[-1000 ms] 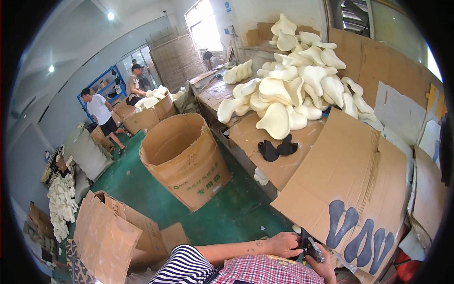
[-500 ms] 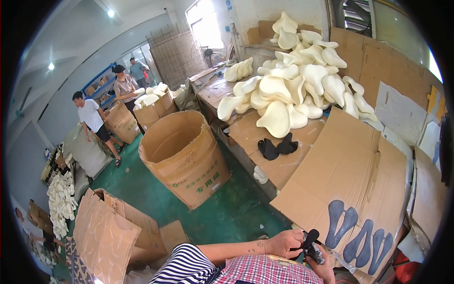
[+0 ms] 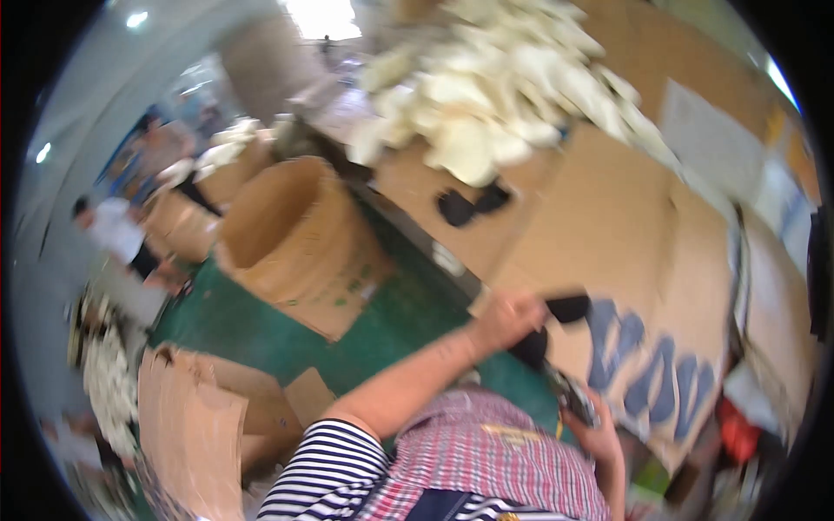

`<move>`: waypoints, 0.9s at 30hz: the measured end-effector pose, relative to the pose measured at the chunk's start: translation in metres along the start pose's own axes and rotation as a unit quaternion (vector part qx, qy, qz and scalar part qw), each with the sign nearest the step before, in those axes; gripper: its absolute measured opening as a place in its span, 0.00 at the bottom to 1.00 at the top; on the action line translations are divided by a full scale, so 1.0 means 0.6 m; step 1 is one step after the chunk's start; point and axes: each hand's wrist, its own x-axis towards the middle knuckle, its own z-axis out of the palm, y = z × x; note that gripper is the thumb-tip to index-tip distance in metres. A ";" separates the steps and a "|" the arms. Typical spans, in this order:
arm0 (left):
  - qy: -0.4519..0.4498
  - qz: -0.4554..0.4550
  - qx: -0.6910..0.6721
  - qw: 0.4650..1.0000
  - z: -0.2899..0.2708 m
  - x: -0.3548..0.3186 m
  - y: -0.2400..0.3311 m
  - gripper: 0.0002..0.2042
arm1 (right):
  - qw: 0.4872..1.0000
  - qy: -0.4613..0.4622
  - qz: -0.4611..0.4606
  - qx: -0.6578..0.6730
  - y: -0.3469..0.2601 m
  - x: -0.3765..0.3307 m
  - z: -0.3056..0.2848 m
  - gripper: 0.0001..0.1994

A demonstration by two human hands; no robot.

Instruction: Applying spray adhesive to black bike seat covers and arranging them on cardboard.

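I see my right hand (image 3: pixel 599 430) nearest, closed around a dark tool (image 3: pixel 573 398). Above it, my left hand (image 3: pixel 508 317) pinches a black insole piece (image 3: pixel 569 307) over the cardboard sheet (image 3: pixel 608 226), beside blue insoles (image 3: pixel 647 373). Beyond the sheet blurs a pale insole pile (image 3: pixel 486 95).

Left hand (image 3: pixel 508 317) at a black piece (image 3: pixel 569 307) on cardboard sheet (image 3: pixel 608 226); right hand (image 3: pixel 599 434) around a dark tool (image 3: pixel 569 395).

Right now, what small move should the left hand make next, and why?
Probably lay the dark piece flat on the cardboard: the left hand holds it just over the sheet's edge, beside the blue insole shapes. The right hand grips a dark tool. Blur limits certainty.
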 end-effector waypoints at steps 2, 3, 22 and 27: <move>-0.002 -0.058 0.112 0.992 -0.012 0.031 0.014 0.15 | 0.999 0.029 -0.025 -0.026 0.000 -0.006 -0.003 0.22; 0.009 0.016 0.177 0.984 -0.020 0.047 0.015 0.16 | 1.000 0.015 -0.001 0.008 0.005 -0.006 -0.006 0.22; -0.145 -0.410 0.387 0.813 -0.033 0.183 -0.347 0.26 | 0.977 0.183 0.098 0.054 0.015 -0.071 -0.017 0.24; -0.171 -0.324 0.334 0.868 -0.003 0.219 -0.353 0.26 | 0.977 0.184 0.100 0.048 0.010 -0.041 -0.015 0.26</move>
